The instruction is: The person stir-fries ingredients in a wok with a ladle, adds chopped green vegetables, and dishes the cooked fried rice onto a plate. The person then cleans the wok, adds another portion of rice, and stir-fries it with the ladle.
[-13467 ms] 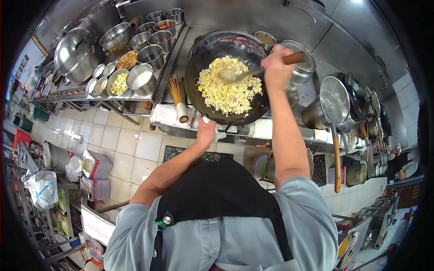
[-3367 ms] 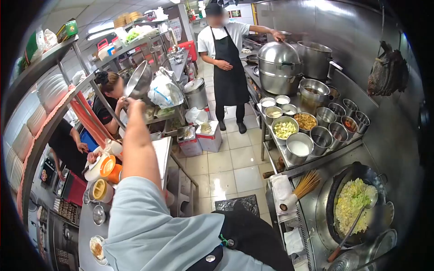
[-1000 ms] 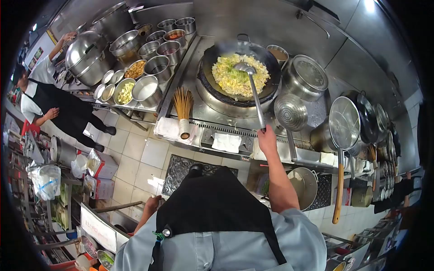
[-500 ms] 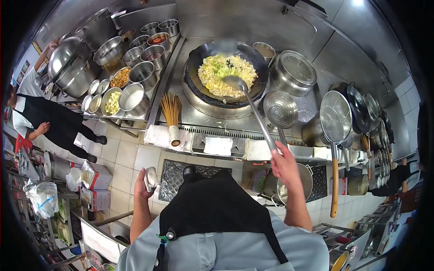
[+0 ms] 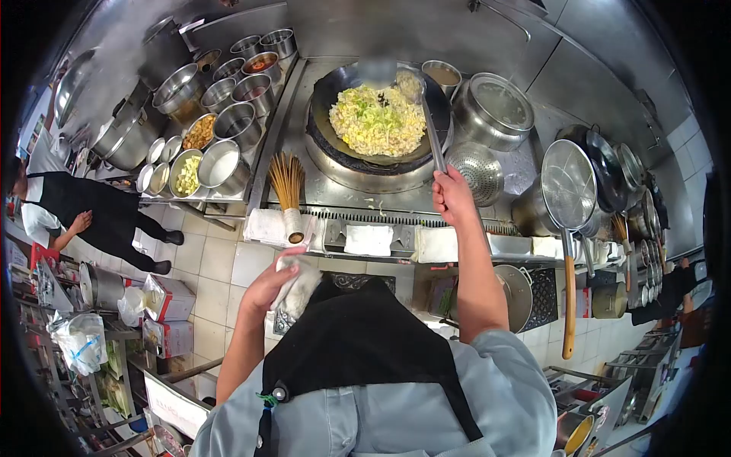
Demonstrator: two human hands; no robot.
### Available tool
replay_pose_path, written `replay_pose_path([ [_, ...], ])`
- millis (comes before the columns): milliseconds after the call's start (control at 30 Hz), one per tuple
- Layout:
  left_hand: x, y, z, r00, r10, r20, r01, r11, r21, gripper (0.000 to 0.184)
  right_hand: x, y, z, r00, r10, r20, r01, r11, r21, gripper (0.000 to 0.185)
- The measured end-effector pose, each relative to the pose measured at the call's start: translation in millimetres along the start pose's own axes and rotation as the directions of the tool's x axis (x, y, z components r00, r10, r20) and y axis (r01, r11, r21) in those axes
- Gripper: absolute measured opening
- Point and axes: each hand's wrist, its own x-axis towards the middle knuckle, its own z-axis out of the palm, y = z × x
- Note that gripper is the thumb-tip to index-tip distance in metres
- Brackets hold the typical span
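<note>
My right hand (image 5: 454, 196) is closed round the handle of a long steel ladle (image 5: 431, 129). Its bowl is at the far right inside of a black wok (image 5: 323, 99) on the burner. Fried rice (image 5: 373, 129) with egg and chopped greens lies in the wok. In my left hand (image 5: 266, 283) is a crumpled pale cloth (image 5: 301, 286), held in front of the stove's front edge. Just beyond that hand a bamboo wok brush (image 5: 287, 183) rests on the stove. A perforated skimmer (image 5: 474, 175) lies to the right of the wok.
Steel containers of ingredients (image 5: 221, 164) crowd the left counter. A lidded pot (image 5: 499, 110) stands right of the wok, and a wire strainer (image 5: 568, 186) overhangs the right edge. Folded white cloths (image 5: 368, 239) line the front. Another person (image 5: 76, 206) stands at left.
My right hand has gone forward, taking the ladle from above the rice to the wok's far right side. My left hand has risen toward the stove with the cloth. At far left, a pot lid has been lifted.
</note>
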Motion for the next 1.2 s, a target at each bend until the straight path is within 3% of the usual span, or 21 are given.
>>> replay_pose_path([
  [33,12.5,7.1,3.9,1.000,0.006,0.026,-0.008,0.997,0.071,0.054,-10.1,1.8,7.1,1.000,-0.028,0.001,0.028,0.999,-0.044,0.008],
  [67,25.5,13.8,8.2,0.999,0.006,0.052,-0.013,0.990,0.142,0.056,-16.1,9.0,7.9,0.999,-0.022,0.027,0.020,0.998,0.057,0.007],
  [200,93.5,28.3,40.4,0.998,-0.033,0.054,0.034,0.999,-0.024,0.048,10.2,41.3,-14.6,0.993,0.101,0.064,-0.116,0.948,0.295,0.010],
  [300,151.9,23.6,51.6,0.997,-0.075,0.035,0.078,0.992,-0.096,0.046,-17.1,21.5,8.5,1.000,-0.004,0.013,0.001,0.981,0.196,0.010],
  [333,170.0,17.2,52.6,0.991,-0.118,0.058,0.127,0.976,-0.178,0.044,-18.6,26.4,0.6,0.999,0.006,0.044,-0.019,0.954,0.299,0.010],
  [433,211.0,8.0,50.4,0.960,-0.245,0.139,0.280,0.877,-0.391,0.040,-23.9,37.6,-2.4,0.992,0.122,0.008,-0.119,0.944,0.308,0.015],
  [467,218.5,11.0,50.4,0.943,-0.290,0.164,0.333,0.831,-0.446,0.039,-20.3,44.7,-12.9,0.993,0.115,-0.008,-0.112,0.978,0.177,0.014],
  [500,226.2,14.8,49.0,0.925,-0.330,0.191,0.381,0.780,-0.496,0.040,-31.1,43.2,-11.9,0.999,0.023,-0.047,-0.024,0.999,-0.030,0.025],
  [533,247.5,-0.6,28.3,0.906,-0.278,0.318,0.401,0.801,-0.444,0.044,-49.1,35.5,-6.8,0.995,-0.079,-0.061,0.061,0.968,-0.244,0.036],
  [567,251.7,10.0,34.0,0.916,-0.307,0.259,0.398,0.777,-0.488,0.045,-70.3,26.7,-0.3,0.983,-0.173,-0.055,0.131,0.885,-0.447,0.048],
  [633,255.5,35.7,57.8,0.916,-0.378,0.137,0.384,0.719,-0.579,0.046,-127.3,-16.6,10.2,0.993,-0.047,-0.104,-0.020,0.823,-0.568,0.066],
  [700,272.0,45.2,71.1,0.923,-0.361,0.132,0.358,0.685,-0.635,0.043,-164.3,-41.3,4.4,0.984,-0.028,-0.178,-0.110,0.689,-0.716,0.060],
  [800,323.6,21.2,82.1,0.943,-0.263,0.201,0.331,0.725,-0.604,0.038,-175.7,-60.4,3.3,0.991,-0.098,-0.089,-0.050,0.341,-0.939,0.055],
  [900,356.4,-4.1,102.4,0.964,-0.265,-0.030,0.198,0.789,-0.582,0.034,-116.7,-62.4,22.7,0.985,-0.171,0.017,0.043,0.148,-0.988,0.053],
  [967,399.1,-51.5,103.5,0.925,-0.188,-0.331,0.025,0.898,-0.440,0.038,-46.3,-29.2,13.8,0.896,-0.365,0.255,0.333,0.171,-0.927,0.052],
  [1033,400.1,-55.2,103.9,0.888,-0.117,-0.445,-0.046,0.940,-0.339,0.042,-7.7,-17.3,46.8,0.952,-0.286,0.108,0.188,0.270,-0.944,0.054],
  [1100,362.1,-17.2,108.8,0.905,-0.125,-0.408,-0.023,0.940,-0.341,0.047,-10.5,-8.4,67.0,0.984,-0.177,-0.005,0.061,0.366,-0.929,0.055],
  [1200,305.9,39.8,121.7,0.896,-0.231,-0.379,0.077,0.922,-0.379,0.051,-46.7,-9.3,51.3,0.991,-0.133,0.017,0.065,0.365,-0.929,0.056],
])
